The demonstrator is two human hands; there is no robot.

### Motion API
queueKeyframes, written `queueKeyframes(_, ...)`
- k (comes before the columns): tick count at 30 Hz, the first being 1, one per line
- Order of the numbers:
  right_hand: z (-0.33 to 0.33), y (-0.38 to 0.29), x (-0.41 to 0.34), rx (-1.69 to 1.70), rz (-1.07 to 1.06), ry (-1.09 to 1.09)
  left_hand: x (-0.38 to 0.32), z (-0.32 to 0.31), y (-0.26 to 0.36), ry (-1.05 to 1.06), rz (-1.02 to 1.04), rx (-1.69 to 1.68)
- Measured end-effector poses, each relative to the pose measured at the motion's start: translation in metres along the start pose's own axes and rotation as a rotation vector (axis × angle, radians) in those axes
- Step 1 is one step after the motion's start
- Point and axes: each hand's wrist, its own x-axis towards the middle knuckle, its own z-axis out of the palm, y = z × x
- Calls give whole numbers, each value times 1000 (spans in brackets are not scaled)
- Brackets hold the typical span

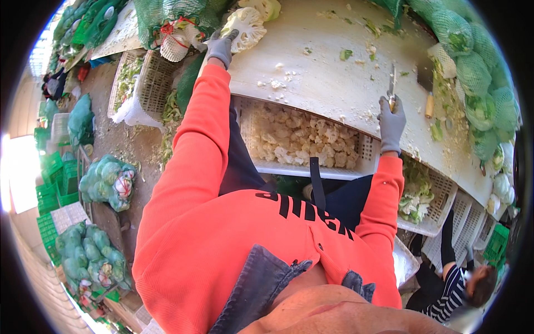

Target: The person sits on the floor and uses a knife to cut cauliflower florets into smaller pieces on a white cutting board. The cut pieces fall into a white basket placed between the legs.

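My left hand (220, 49), in a grey glove, grips the left edge of a cut cauliflower head (251, 32), its thumb against the pale cut face. Behind that piece lies another piece of cauliflower (270, 8) with a greenish edge. In my grey-gloved right hand (392, 123) is a knife (392, 81), its blade pointing away from me over the white tabletop (313, 54). Small white crumbs (276, 83) and green leaf scraps (345, 54) are scattered between my hands. Below the table edge, a white plastic crate (263, 167) holds many cauliflower florets (304, 137).
A wooden handle (429, 105) lies right of my knife. Green mesh sacks of cauliflower (479, 87) line the table's right side; another mesh sack (146, 16) stands at left. A crate of leaves (436, 200) is below right, near a person in a striped top (448, 294).
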Motion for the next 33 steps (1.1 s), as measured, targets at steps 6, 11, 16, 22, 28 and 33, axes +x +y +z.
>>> queueKeyframes(6, 1, -10, -40, 162, 90, -73, -94, 100, -4, -449, -118, -103)
queueKeyframes(11, 8, -23, -83, -26, -34, -58, -166, 190, -29, -651, 14, 85)
queueKeyframes(16, 22, -37, -98, -381, -77, -20, -202, 195, -44, -751, 98, 153)
queueKeyframes(22, 33, -50, -92, -628, -111, -77, -210, 189, -62, -683, 74, 96)
queueKeyframes(28, 37, -69, -75, -796, -82, -161, -212, 197, -62, -640, 155, 125)
queueKeyframes(33, 30, -87, -62, -874, -62, -289, -208, 198, -70, -595, 192, 180)
